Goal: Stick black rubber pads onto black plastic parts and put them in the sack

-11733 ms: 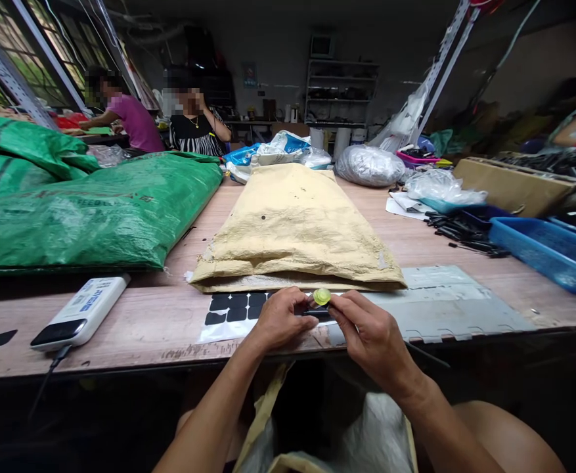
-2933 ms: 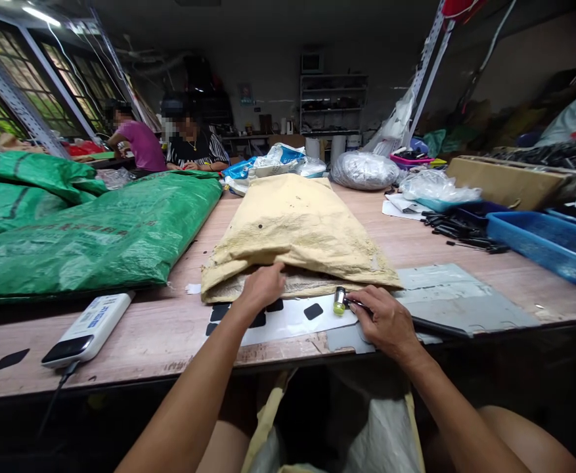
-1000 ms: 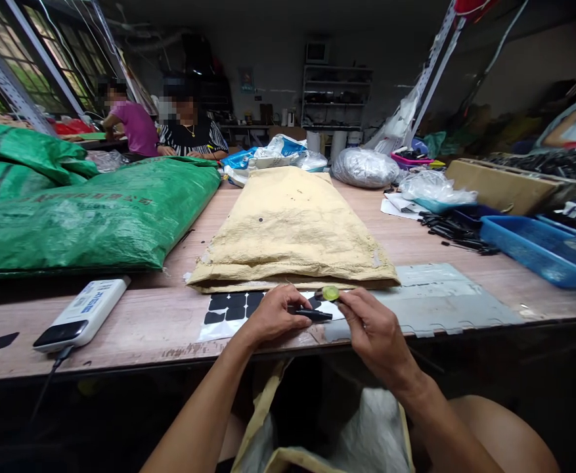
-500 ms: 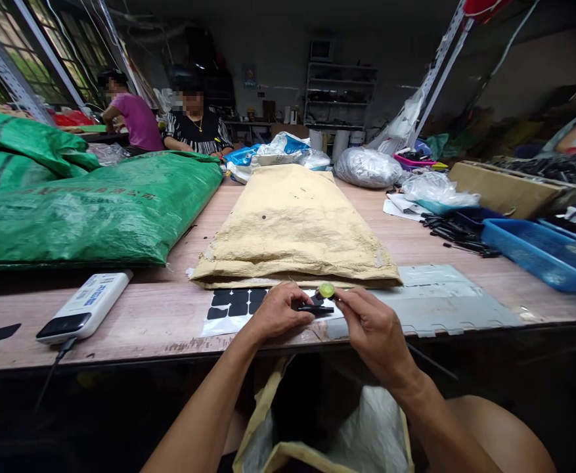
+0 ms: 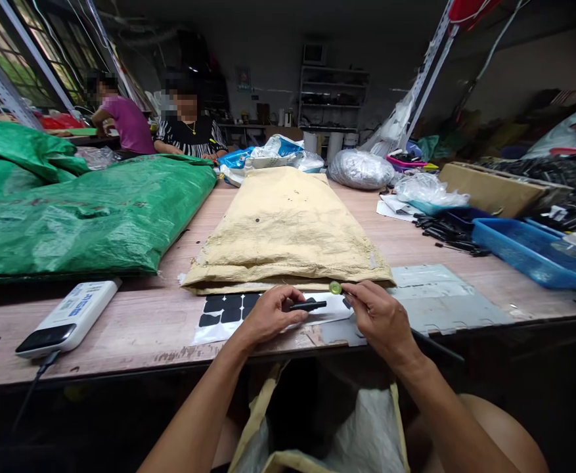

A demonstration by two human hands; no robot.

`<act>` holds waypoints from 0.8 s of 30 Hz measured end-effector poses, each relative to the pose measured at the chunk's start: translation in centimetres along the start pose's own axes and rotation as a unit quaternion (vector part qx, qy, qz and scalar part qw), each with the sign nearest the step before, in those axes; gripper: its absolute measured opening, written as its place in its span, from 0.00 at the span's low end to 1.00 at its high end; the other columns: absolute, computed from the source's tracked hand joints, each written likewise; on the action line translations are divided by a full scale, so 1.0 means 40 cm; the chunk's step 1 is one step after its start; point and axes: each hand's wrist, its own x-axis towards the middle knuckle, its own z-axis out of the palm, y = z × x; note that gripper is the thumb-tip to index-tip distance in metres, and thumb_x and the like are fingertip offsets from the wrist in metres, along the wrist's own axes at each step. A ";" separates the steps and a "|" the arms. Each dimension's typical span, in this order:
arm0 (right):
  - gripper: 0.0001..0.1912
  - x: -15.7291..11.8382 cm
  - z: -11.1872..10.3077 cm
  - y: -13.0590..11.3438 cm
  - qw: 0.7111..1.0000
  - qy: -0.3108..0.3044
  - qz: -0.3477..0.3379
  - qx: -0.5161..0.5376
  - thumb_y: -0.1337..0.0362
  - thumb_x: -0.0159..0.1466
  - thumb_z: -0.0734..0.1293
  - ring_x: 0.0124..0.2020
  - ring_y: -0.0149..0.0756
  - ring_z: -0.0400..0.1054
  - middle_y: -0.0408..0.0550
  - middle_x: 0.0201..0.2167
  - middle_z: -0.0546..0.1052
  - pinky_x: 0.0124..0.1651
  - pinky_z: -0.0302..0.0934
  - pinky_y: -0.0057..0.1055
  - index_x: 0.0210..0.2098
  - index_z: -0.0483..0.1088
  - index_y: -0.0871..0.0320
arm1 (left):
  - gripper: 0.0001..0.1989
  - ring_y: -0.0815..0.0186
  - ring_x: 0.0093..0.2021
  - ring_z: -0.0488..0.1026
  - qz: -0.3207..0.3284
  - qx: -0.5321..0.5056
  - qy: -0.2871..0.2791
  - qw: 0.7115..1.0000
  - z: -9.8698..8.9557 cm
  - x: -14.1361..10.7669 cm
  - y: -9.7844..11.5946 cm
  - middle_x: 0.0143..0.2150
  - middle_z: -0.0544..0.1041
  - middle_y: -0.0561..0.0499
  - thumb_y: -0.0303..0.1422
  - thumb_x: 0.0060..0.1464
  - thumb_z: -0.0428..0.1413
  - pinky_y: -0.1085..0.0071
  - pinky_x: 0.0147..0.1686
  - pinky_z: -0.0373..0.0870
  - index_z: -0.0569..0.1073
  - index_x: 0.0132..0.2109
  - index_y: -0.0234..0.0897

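Between the thumb and fingers of my left hand [image 5: 272, 313] is a short black pen-like tube [image 5: 313, 305], lying nearly level with its narrower end to the right. My right hand [image 5: 380, 318] pinches a small piece with a round, yellow-green translucent head [image 5: 335, 288]; the rest of it is hidden by the fingers. The two pieces are apart. Under my hands, at the table's front edge, lies a white sheet with black stickers [image 5: 231, 307], partly covered by my left hand. A yellow woven sack [image 5: 288, 230] lies flat just beyond both hands.
A green sack [image 5: 95, 220] and a white power bank [image 5: 68, 318] with a cable are on the left. To the right are a grey board [image 5: 430, 295], a blue tray [image 5: 524, 253] and black pen-like parts [image 5: 445, 233]. An open sack [image 5: 312, 460] is below the edge. Co-workers sit farther back.
My right hand has drawn away to the right with the yellow-green piece, widening the gap to the black tube. My left hand still holds the tube. The whole view has shifted slightly.
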 end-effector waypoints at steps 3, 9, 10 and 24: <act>0.12 0.000 0.013 0.053 0.999 -0.002 -0.026 -0.048 0.66 0.69 0.63 0.42 0.39 0.71 0.46 0.39 0.78 0.46 0.64 0.34 0.47 0.77 0.51 | 0.13 0.67 0.35 0.68 -0.019 -0.040 -0.007 0.999 0.002 -0.002 -0.008 0.38 0.77 0.52 0.36 0.51 0.64 0.73 0.35 0.62 0.78 0.44 0.37; 0.12 -0.018 0.041 0.084 0.998 -0.003 -0.046 -0.048 0.66 0.69 0.62 0.39 0.39 0.68 0.47 0.37 0.77 0.45 0.62 0.36 0.46 0.77 0.54 | 0.14 0.66 0.37 0.70 -0.026 -0.113 -0.010 0.993 0.008 -0.006 -0.012 0.39 0.77 0.50 0.34 0.49 0.65 0.73 0.36 0.63 0.78 0.43 0.35; 0.12 -0.020 0.041 0.083 0.998 -0.002 -0.044 -0.046 0.66 0.69 0.62 0.39 0.39 0.67 0.47 0.38 0.77 0.45 0.62 0.36 0.46 0.76 0.54 | 0.14 0.67 0.36 0.69 -0.031 -0.112 -0.010 0.993 0.008 -0.006 -0.012 0.38 0.77 0.51 0.34 0.48 0.66 0.73 0.35 0.63 0.79 0.43 0.35; 0.12 -0.026 0.046 0.087 0.998 -0.006 -0.027 -0.058 0.67 0.67 0.64 0.41 0.39 0.66 0.45 0.39 0.77 0.46 0.61 0.35 0.47 0.76 0.52 | 0.14 0.69 0.34 0.69 -0.033 -0.218 0.026 0.975 0.000 -0.012 -0.007 0.40 0.78 0.50 0.39 0.56 0.63 0.73 0.35 0.60 0.75 0.44 0.35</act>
